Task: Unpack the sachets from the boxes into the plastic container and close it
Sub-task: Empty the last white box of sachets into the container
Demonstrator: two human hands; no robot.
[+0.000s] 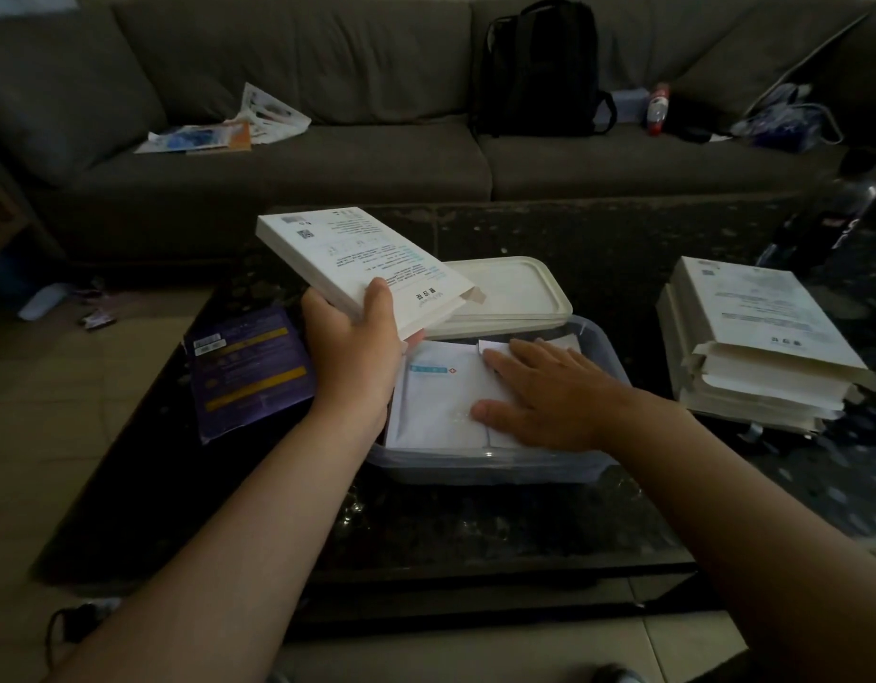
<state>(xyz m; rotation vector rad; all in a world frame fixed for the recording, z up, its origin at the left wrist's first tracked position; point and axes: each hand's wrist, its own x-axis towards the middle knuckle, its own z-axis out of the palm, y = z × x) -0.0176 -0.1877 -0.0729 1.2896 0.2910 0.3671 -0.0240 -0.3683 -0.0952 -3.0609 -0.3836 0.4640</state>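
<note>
Left hand (352, 347) is clamped on an open-ended box (362, 258) above the container (480, 465) on the desk (475, 525). Right hand (549, 391), fingers spread, presses the sachets (441, 396) flat inside. Advice: level the stack evenly so the lid (505, 298) behind will seat.

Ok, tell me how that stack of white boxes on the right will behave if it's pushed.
The stack of boxes probably slides unevenly: its layers look misaligned, so upper ones may shear off. Open end flaps suggest emptied, light cardboard. The glossy table likely offers little grip.
</note>
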